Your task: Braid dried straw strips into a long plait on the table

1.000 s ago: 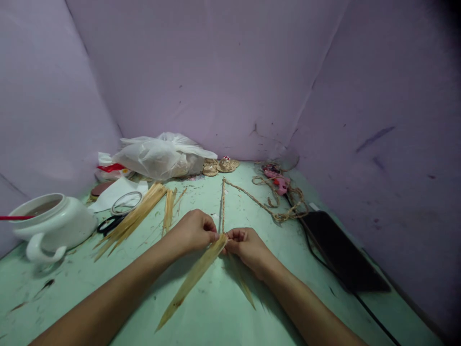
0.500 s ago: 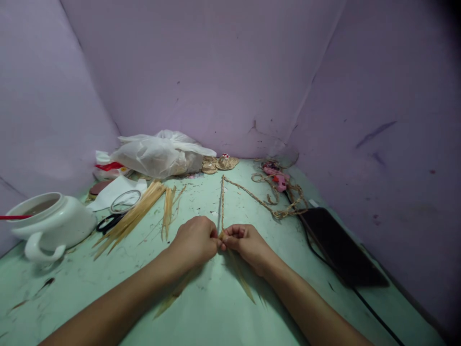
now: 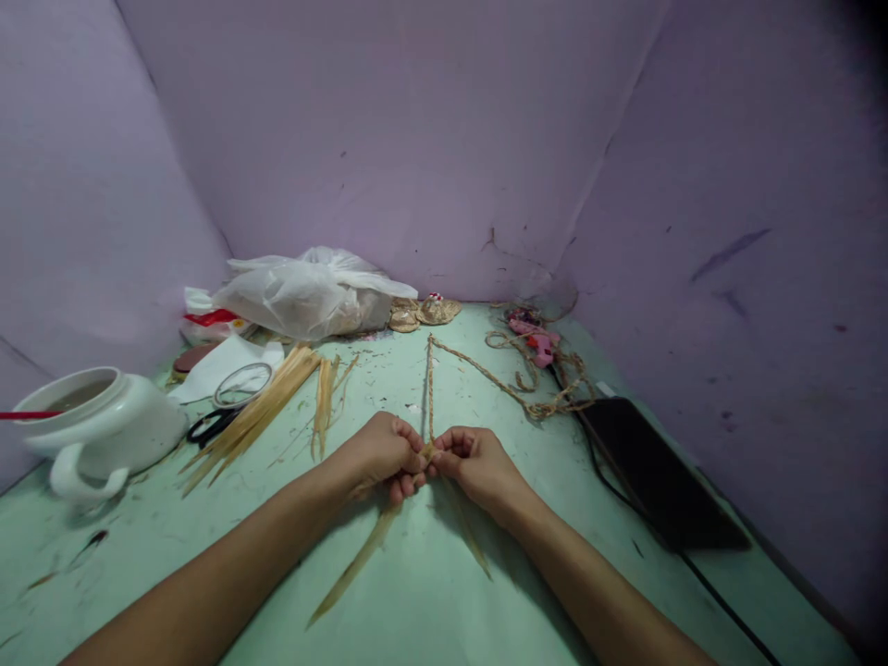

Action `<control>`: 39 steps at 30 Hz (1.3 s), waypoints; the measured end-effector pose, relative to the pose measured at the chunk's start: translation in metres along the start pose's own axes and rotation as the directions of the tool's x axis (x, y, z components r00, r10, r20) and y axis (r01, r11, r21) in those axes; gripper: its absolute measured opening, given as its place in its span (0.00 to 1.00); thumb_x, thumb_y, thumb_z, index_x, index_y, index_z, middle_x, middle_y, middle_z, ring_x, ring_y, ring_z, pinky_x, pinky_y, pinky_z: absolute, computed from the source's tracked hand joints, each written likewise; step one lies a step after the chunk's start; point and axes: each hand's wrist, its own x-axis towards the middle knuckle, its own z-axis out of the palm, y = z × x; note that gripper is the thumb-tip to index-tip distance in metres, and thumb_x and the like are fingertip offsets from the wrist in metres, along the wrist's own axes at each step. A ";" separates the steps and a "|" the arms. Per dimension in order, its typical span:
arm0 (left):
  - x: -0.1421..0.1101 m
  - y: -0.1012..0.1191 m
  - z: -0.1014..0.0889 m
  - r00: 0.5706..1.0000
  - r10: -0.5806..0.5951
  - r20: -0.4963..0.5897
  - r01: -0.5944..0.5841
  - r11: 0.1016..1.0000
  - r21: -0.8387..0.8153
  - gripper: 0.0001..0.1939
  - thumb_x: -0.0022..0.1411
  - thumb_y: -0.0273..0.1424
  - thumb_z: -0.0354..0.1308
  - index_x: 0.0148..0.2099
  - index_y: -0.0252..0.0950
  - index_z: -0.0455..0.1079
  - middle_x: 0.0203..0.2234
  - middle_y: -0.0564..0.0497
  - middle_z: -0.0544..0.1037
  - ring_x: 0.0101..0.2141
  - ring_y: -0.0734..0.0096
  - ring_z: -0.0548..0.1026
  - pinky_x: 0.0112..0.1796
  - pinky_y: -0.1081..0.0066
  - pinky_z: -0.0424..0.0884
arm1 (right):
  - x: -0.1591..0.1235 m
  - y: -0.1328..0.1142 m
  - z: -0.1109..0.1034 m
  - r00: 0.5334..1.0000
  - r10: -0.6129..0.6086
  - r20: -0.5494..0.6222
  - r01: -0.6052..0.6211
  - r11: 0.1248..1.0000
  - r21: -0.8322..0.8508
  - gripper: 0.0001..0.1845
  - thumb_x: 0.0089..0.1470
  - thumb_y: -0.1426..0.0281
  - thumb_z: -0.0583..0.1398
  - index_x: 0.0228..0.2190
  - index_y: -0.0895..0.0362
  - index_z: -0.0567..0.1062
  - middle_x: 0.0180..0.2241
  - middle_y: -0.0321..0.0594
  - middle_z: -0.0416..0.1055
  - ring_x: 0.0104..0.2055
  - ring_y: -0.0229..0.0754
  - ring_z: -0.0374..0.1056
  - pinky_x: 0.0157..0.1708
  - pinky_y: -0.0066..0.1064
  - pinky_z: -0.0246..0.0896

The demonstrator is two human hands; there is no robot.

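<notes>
A thin braided cord (image 3: 431, 393) of tan fibre runs from the far middle of the table down to my hands. My left hand (image 3: 388, 455) pinches the near end of the braid from the left, its fingers curled. From the right, my right hand (image 3: 472, 462) pinches the same end, nearly touching the left. One loose flat fibre strip (image 3: 355, 569) trails toward me below my left hand, and another fibre strip (image 3: 473, 535) hangs under my right. At its far end the cord bends and runs right to a tangled heap of braid (image 3: 551, 405).
On the left are a white pot (image 3: 111, 430), black-handled scissors (image 3: 212, 427) and a bundle of dry strips (image 3: 260, 416). A plastic bag (image 3: 312, 296) and woven pieces (image 3: 438, 313) sit by the back wall. Rightward lie a pink object (image 3: 539, 344), a dark tablet-like slab (image 3: 659, 476) and a black cable (image 3: 721, 601).
My left hand has turned so its lower fingers show beneath the braid's end. The left loose strip has shifted slightly right and down. My right hand stays almost in place.
</notes>
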 end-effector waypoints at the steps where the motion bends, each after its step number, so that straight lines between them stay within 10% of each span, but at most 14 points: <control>1: 0.000 0.000 0.000 1.000 0.006 -0.001 -0.006 1.000 -0.003 0.02 0.39 0.21 0.50 0.19 0.30 0.62 0.13 0.51 0.69 0.11 0.78 0.63 0.12 0.77 0.58 | 0.000 0.000 0.000 1.000 -0.004 -0.010 0.004 1.000 -0.014 0.03 0.35 0.79 0.57 0.16 0.61 0.66 0.14 0.35 0.66 0.18 0.31 0.61 0.22 0.23 0.53; 10: -0.002 0.003 -0.001 0.998 0.010 -0.059 0.001 0.984 0.179 0.05 0.43 0.25 0.51 0.19 0.31 0.63 0.10 0.54 0.66 0.08 0.81 0.58 0.11 0.78 0.49 | 0.000 0.002 0.003 0.998 -0.002 -0.057 -0.003 0.996 -0.085 0.04 0.34 0.80 0.57 0.17 0.61 0.67 0.15 0.34 0.67 0.17 0.30 0.57 0.19 0.22 0.49; 25: 0.007 -0.003 -0.020 0.970 -0.014 0.243 0.009 1.000 0.022 0.07 0.40 0.28 0.53 0.24 0.30 0.68 0.11 0.56 0.65 0.09 0.86 0.51 0.12 0.78 0.37 | -0.003 0.000 0.001 0.995 0.093 -0.033 -0.094 0.995 -0.035 0.03 0.35 0.75 0.59 0.19 0.61 0.69 0.17 0.37 0.69 0.17 0.30 0.57 0.19 0.23 0.45; 39: -0.003 0.004 -0.004 0.990 0.025 -0.139 0.001 0.982 0.186 0.03 0.38 0.25 0.53 0.17 0.31 0.63 0.05 0.59 0.54 0.11 0.82 0.51 0.14 0.77 0.43 | 0.002 0.009 0.002 0.995 -0.057 -0.077 0.045 0.988 -0.146 0.02 0.34 0.74 0.58 0.18 0.60 0.67 0.15 0.32 0.61 0.18 0.30 0.52 0.19 0.23 0.44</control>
